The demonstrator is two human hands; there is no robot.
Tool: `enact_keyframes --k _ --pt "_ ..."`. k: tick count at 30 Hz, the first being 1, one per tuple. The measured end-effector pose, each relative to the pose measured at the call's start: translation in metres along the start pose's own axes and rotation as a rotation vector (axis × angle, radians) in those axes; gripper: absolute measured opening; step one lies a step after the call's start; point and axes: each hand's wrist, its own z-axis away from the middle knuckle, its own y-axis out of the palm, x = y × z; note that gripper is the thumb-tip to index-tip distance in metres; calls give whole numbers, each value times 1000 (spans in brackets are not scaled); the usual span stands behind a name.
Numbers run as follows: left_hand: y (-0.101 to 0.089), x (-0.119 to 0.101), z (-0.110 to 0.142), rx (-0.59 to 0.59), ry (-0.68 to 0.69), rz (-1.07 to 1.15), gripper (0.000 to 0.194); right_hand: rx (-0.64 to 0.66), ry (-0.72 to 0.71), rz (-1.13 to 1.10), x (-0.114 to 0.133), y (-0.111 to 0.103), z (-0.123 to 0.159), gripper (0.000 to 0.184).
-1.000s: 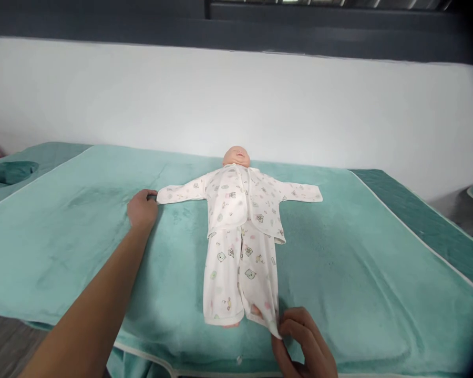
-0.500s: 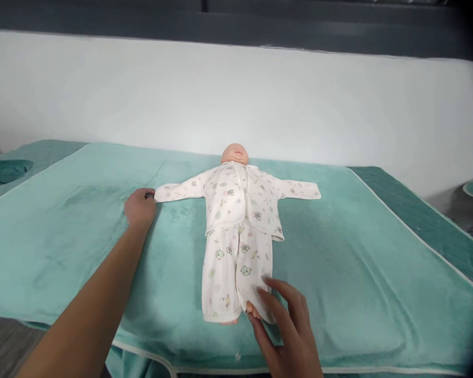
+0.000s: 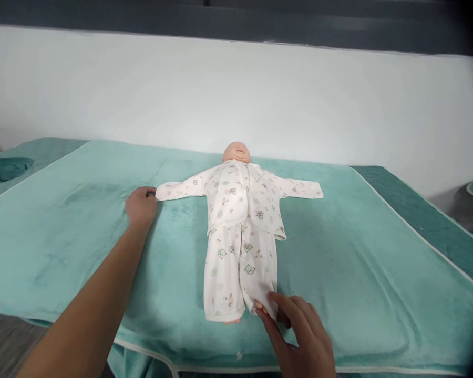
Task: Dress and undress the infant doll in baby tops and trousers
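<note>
A baby doll (image 3: 237, 152) lies on its back, arms stretched out to both sides. It wears a white printed jacket (image 3: 226, 197) and matching trousers (image 3: 224, 273). At the end of the sleeve on the left, my left hand (image 3: 141, 205) has its fingers closed at the cuff (image 3: 161, 192); the fingertips are partly hidden. My right hand (image 3: 299, 328) pinches the hem of the trouser leg on the right, thumb below and fingers above. The doll's toes (image 3: 259, 305) show at that hem. Part of the other foot (image 3: 232, 321) sticks out from the left trouser leg.
Beneath the doll is a green plush blanket (image 3: 339, 273) with white piping, spread over a bed. A white wall (image 3: 236, 94) stands behind, with a dark band along its top. Darker green fabric (image 3: 8, 168) lies at the left. Grey floor (image 3: 3, 341) shows at lower left.
My right hand has moved slightly right, and its fingers have closed on the trouser hem, drawing that leg a little to the right. My left hand stays at the sleeve cuff.
</note>
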Motion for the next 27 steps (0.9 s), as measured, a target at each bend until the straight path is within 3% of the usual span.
enact_keyframes --k 4,8,15,22,27 --pt "-1 0 0 4 11 11 32 -5 68 33 2 0 5 21" --pt "0 1 -1 -1 14 14 32 -23 -20 11 -3 -6 5 25" --pt "2 2 -1 -18 26 27 32 114 -150 -111 -12 -18 -6 33" --pt "1 1 -1 -8 13 1 32 84 -91 -99 -2 -6 -16 26" --pt "0 0 0 -11 22 7 32 77 -69 -155 5 -9 -17 22"
